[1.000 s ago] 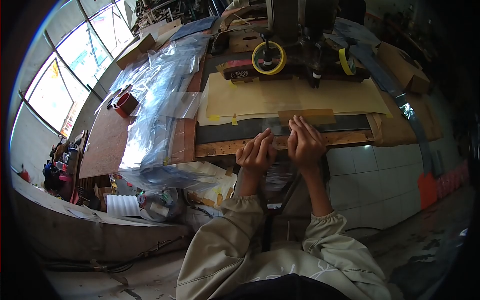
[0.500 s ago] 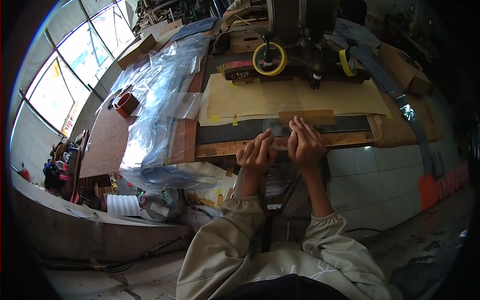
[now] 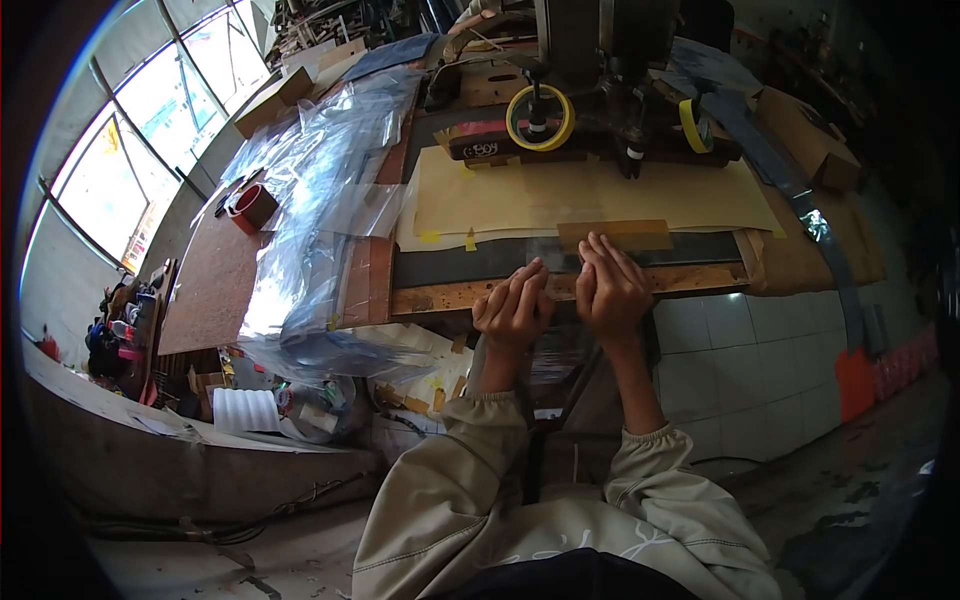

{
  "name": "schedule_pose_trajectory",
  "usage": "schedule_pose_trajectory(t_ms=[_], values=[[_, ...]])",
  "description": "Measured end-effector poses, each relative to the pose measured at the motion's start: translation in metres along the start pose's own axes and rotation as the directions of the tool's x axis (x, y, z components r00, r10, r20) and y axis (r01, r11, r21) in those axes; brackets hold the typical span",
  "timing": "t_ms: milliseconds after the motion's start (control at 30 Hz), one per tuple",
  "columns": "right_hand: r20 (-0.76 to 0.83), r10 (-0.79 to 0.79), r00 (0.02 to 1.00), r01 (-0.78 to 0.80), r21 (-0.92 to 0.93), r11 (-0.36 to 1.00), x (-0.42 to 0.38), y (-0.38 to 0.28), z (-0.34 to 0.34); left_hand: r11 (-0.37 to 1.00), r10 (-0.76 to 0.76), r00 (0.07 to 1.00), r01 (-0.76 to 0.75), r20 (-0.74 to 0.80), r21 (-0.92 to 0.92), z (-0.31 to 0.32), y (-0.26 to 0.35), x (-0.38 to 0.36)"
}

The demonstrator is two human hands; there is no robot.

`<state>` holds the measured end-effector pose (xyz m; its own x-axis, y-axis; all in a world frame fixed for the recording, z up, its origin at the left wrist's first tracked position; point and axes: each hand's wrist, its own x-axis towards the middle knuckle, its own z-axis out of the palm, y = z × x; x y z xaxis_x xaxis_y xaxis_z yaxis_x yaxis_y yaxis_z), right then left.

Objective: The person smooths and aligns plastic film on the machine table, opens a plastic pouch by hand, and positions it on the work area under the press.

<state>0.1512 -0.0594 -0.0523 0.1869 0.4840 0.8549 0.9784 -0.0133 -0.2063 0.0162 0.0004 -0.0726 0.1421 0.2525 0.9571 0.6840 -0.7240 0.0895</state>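
My left hand (image 3: 512,305) is closed in a pinch at the front wooden edge (image 3: 450,296) of the worktable. Close beside it on the right, my right hand (image 3: 612,288) is also closed, its fingertips near a brown strip (image 3: 625,236). A piece of clear plastic film (image 3: 548,250) shows between the two hands and seems pinched in both; its full outline is hard to see. Beyond the fingers lies a cream sheet (image 3: 690,195) with small yellow tape pieces on a dark pad (image 3: 450,262).
A machine head (image 3: 605,60) with a dark bar (image 3: 590,150) and yellow tape rolls (image 3: 569,128) stands over the cream sheet. At left, clear plastic sheets (image 3: 310,220) drape off the table beside a red-brown tape roll (image 3: 252,208). A cardboard box (image 3: 810,140) sits at right.
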Motion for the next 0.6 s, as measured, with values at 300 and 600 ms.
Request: schedule_pose_trajectory(t_ms=[300,600], values=[[0.004,0.009,1.000,-0.009,0.012,1.000,0.0007,-0.0012,-0.0009,1.000,-0.002,1.000,0.002,-0.011,-0.007,0.0007,0.0002,0.0003],[0.020,0.012,1.000,-0.012,0.013,1.000,0.0006,-0.0017,-0.0028,1.000,-0.007,1.000,0.007,-0.002,-0.016,-0.0011,0.0005,0.0008]])
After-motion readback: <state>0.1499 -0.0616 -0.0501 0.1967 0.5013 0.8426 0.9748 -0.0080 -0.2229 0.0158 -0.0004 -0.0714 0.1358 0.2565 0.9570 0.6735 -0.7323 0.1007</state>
